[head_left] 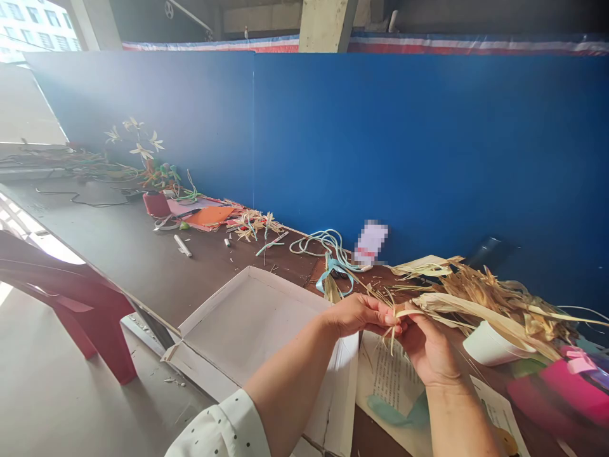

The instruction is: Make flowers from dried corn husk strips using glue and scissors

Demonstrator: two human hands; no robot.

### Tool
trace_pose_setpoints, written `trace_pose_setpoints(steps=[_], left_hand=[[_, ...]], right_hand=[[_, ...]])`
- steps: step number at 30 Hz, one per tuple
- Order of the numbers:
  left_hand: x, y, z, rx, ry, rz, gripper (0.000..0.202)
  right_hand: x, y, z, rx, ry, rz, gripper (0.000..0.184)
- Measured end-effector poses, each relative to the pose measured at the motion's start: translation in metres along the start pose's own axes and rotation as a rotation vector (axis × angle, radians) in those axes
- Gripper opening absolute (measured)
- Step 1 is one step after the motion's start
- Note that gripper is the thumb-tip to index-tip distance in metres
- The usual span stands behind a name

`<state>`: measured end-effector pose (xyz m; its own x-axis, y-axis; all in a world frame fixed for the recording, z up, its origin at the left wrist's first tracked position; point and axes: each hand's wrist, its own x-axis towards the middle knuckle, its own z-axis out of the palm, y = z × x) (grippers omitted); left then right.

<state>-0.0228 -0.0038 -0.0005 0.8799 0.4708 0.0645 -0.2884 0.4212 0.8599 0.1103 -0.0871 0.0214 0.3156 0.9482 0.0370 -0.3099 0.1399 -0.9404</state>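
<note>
My left hand (359, 315) and my right hand (427, 348) meet above the table, both pinching a dry straw-coloured husk strip (440, 303). The fingertips of both hands are closed on the strip's near end, which frays into thin strands that hang down between the hands. The strip runs right into a heap of dry husks (495, 295) lying on the table. My left arm wears a white dotted sleeve (223, 431).
A shallow white cardboard tray (247, 324) lies under my left arm. Printed paper sheets (390, 381), a white cup (488, 346), pink scraps (566, 381) and light blue cords (328, 244) surround the hands. A blue partition (380, 139) backs the table. Craft flowers (137, 146) and a red chair (71, 298) stand left.
</note>
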Motion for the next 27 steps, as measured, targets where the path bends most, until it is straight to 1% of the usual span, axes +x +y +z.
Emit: trace_pose_setpoints(steps=[7, 13, 16, 21, 27], left_hand=[[-0.0009, -0.0007, -0.0011, 0.035, -0.048, -0.015, 0.041], [-0.0026, 0.0020, 0.0010, 0.078, -0.040, -0.046, 0.042], [-0.0016, -0.0001, -0.0005, 0.076, -0.059, -0.035, 0.042], [0.0000, -0.0039, -0.0031, 0.096, -0.088, -0.007, 0.040], [-0.0008, -0.0032, -0.0030, 0.128, -0.105, -0.010, 0.040]], right_hand=[[-0.0008, -0.0015, -0.0009, 0.018, -0.019, 0.019, 0.020], [0.0008, 0.0012, -0.0032, -0.014, -0.033, -0.005, 0.019], [0.0016, 0.0019, -0.0049, -0.014, -0.052, -0.007, 0.020], [0.0028, 0.0033, -0.0070, -0.003, -0.035, 0.025, 0.019], [0.0021, 0.0035, -0.0062, -0.003, -0.010, 0.023, 0.018]])
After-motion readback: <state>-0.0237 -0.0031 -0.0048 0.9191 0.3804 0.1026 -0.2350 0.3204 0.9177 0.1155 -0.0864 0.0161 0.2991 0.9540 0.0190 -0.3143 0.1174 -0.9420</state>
